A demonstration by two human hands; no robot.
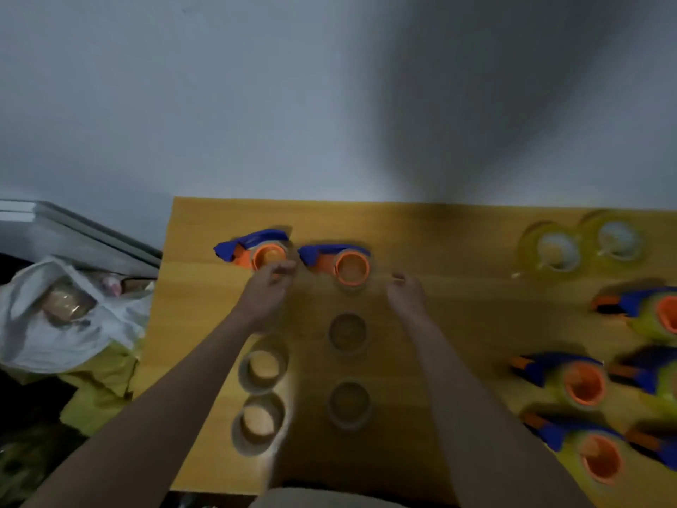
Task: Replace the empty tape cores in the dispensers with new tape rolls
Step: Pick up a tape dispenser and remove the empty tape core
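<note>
Brown empty cores (261,423) before blue-orange dispensers (335,264).

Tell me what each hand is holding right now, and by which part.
The left hand reaches to the leftmost dispenser, fingers curled at its orange hub; blur hides whether it grips. The right hand holds nothing, hovering over the table.

Left hand (265,287) touches the ten o'clock blue-orange tape dispenser (256,251); right hand (406,293) hovers, loosely curled, over the wooden table (458,251).
</note>
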